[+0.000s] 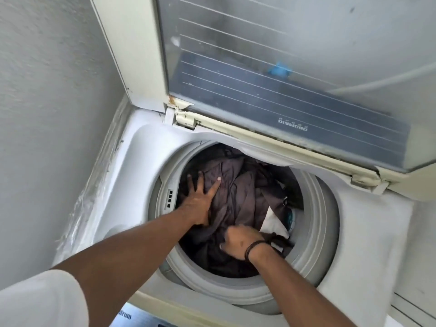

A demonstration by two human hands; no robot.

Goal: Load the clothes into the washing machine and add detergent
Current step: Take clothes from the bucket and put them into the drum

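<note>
White top-loading washing machine [368,232] occupies centre frame, its glass-panelled lid [271,74] raised at upper right. Round grey drum opening [316,208] holds a heap of dark grey-brown crumpled clothes [238,194], with a white fabric piece [273,223] at its right edge. Left hand [200,199] lies flat, fingers spread straight, pressing on the clothes at left. Right hand [240,241], with a black cord wristband [253,250], is curled, grasping dark cloth at lower centre.

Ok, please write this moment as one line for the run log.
lid open | left hand pressing dark clothes in drum | right hand gripping clothes | detergent unseen
</note>
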